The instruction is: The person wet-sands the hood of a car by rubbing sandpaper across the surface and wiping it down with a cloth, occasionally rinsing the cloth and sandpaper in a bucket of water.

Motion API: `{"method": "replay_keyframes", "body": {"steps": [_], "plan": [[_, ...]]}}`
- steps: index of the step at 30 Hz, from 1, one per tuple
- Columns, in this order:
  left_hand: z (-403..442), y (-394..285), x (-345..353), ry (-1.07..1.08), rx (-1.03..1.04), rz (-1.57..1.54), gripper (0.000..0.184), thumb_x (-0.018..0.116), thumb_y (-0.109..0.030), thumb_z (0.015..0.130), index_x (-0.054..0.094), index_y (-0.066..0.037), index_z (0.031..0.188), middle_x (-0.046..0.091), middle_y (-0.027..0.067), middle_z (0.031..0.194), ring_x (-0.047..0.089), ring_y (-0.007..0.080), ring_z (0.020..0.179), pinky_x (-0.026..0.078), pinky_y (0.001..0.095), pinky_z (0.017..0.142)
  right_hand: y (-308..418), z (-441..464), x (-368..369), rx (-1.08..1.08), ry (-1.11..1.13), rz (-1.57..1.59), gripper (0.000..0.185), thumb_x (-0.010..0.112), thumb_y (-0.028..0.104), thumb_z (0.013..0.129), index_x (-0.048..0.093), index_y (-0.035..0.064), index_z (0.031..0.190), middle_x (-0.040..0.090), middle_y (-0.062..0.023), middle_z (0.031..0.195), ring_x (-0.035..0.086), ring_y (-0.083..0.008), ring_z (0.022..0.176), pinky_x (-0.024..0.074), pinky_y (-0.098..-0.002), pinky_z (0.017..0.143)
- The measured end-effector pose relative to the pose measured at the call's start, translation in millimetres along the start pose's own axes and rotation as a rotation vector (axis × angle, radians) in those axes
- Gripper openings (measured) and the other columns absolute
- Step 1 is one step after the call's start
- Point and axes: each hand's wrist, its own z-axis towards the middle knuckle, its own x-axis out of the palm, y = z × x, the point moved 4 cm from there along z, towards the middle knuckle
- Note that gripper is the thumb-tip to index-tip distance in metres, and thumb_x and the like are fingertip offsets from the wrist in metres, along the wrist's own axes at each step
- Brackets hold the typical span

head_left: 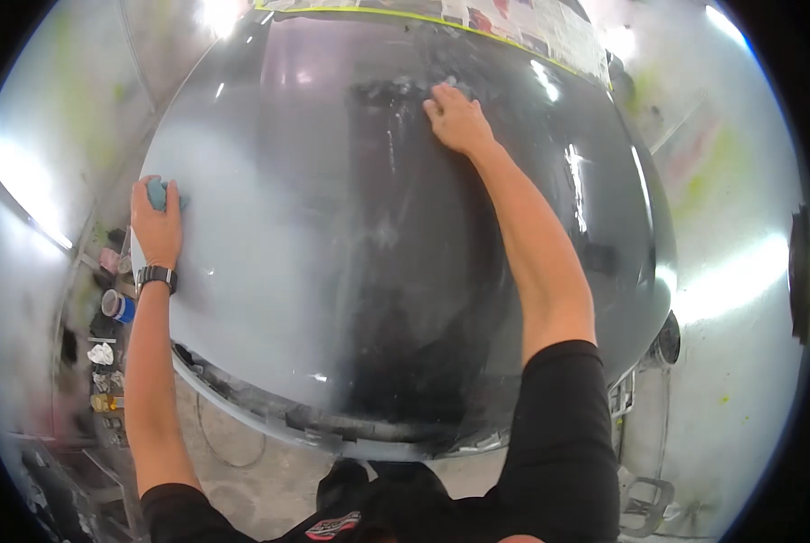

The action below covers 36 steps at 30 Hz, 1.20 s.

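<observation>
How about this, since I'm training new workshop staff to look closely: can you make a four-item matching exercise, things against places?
Things
1. Black wristwatch
2. Soft blue-green pad
3. Thin yellow-green tape
4. Round blue-and-white tub

Places
A. Bordering the printed masking paper
B. Among items left of the broad, curved grey-and-black panel
C. Around the left wrist
D. In the bare left hand

Pairs: 1-C, 2-D, 3-A, 4-B

Over by the wall at nine o'clock I can see a blue tub, with a crumpled white wad near it towards half past eight, a bright light strip at two, and something dark at three.
</observation>
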Motion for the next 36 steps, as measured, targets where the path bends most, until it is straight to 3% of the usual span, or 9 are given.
{"method": "replay_keyframes", "body": {"steps": [5, 8, 11, 14, 18, 25, 28, 33, 36], "plan": [[-2.4, 0.6, 2.1, 0.036, -0.003, 0.007, 0.032, 0.070, -0.024, 0.099, 0.062, -0.001, 0.119, 0.067, 0.0196, 0.111, 0.065, 0.0380, 0.103, 0.051, 0.0455, 0.092, 94.0, -154.9, -25.4, -0.347, 0.077, 0.210, 0.050, 0.051, 0.033, 0.109, 0.051, 0.0098, 0.153, 0.045, -0.0115, 0.163, 0.040, -0.0319, 0.152, 0.0266, -0.0571, 0.125], [-4.3, 2.9, 3.6, 0.048, -0.014, -0.004, 0.032, 0.069, -0.024, 0.099, 0.062, 0.000, 0.119, 0.067, 0.0199, 0.111, 0.065, 0.0382, 0.103, 0.051, 0.0454, 0.092, 46.5, -128.3, -17.6, -0.327, 0.102, 0.162, 0.047, 0.047, 0.033, 0.111, 0.051, 0.0145, 0.154, 0.047, -0.0084, 0.162, 0.040, -0.0307, 0.152, 0.0266, -0.0566, 0.125], [0.4, 1.5, 1.5, 0.029, -0.021, -0.007, 0.032, 0.069, -0.024, 0.099, 0.062, 0.000, 0.120, 0.067, 0.0203, 0.111, 0.065, 0.0385, 0.103, 0.051, 0.0457, 0.092, -26.0, -25.9, -26.0, 0.166, 0.095, 0.299, 0.045, 0.040, 0.039, 0.112, 0.059, 0.0118, 0.142, 0.054, -0.0098, 0.155, 0.047, -0.0345, 0.143, 0.0281, -0.0568, 0.124], [0.3, -0.5, 1.2, 0.015, -0.007, 0.001, 0.033, 0.069, -0.024, 0.099, 0.062, 0.000, 0.120, 0.067, 0.0204, 0.111, 0.065, 0.0388, 0.103, 0.051, 0.0460, 0.091, -20.0, -11.3, 11.2, 0.098, -0.232, -0.062, 0.046, 0.042, 0.040, 0.111, 0.059, 0.0091, 0.141, 0.053, -0.0119, 0.155, 0.047, -0.0337, 0.144, 0.0306, -0.0559, 0.123], [-1.3, 4.4, 2.9, 0.009, 0.024, 0.024, 0.032, 0.069, -0.024, 0.099, 0.062, 0.000, 0.120, 0.067, 0.0204, 0.112, 0.065, 0.0393, 0.103, 0.051, 0.0462, 0.092, 47.2, -133.8, -13.1, -0.243, -0.020, 0.169, 0.046, 0.047, 0.034, 0.111, 0.054, 0.0128, 0.151, 0.048, -0.0095, 0.161, 0.040, -0.0280, 0.152, 0.0279, -0.0559, 0.125], [-1.9, 2.9, 0.8, 0.010, -0.005, -0.001, 0.031, 0.071, -0.023, 0.098, 0.062, -0.001, 0.118, 0.067, 0.0205, 0.113, 0.065, 0.0393, 0.104, 0.051, 0.0459, 0.092, -78.0, -48.4, -32.3, 0.247, -0.045, 0.353, 0.046, 0.043, 0.042, 0.111, 0.061, 0.0124, 0.141, 0.054, -0.0140, 0.154, 0.052, -0.0365, 0.139, 0.0335, -0.0569, 0.119], [3.4, 0.8, -0.9, 0.000, 0.003, 0.021, 0.031, 0.071, -0.023, 0.098, 0.062, -0.001, 0.119, 0.067, 0.0200, 0.114, 0.065, 0.0390, 0.105, 0.051, 0.0455, 0.093, -58.8, -26.3, -17.6, 0.205, -0.171, -0.084, 0.049, 0.046, 0.043, 0.109, 0.058, 0.0089, 0.143, 0.052, -0.0162, 0.155, 0.051, -0.0377, 0.139, 0.0358, -0.0555, 0.118], [0.2, 4.7, 4.0, 0.023, -0.006, 0.003, 0.032, 0.070, -0.023, 0.098, 0.063, -0.001, 0.120, 0.068, 0.0197, 0.116, 0.064, 0.0391, 0.106, 0.051, 0.0450, 0.095, 5.9, -166.3, -45.7, -0.163, 0.028, 0.200, 0.045, 0.048, 0.033, 0.111, 0.055, 0.0109, 0.150, 0.049, -0.0109, 0.160, 0.041, -0.0316, 0.151, 0.0272, -0.0532, 0.126], [-0.7, 8.9, 6.9, 0.046, -0.040, 0.026, 0.033, 0.070, -0.024, 0.099, 0.062, -0.001, 0.121, 0.068, 0.0196, 0.116, 0.064, 0.0387, 0.106, 0.051, 0.0446, 0.095, -34.0, -155.9, -58.7, -0.056, 0.085, 0.192, 0.043, 0.047, 0.033, 0.112, 0.057, 0.0124, 0.148, 0.049, -0.0077, 0.160, 0.040, -0.0314, 0.151, 0.0263, -0.0536, 0.126]]}}
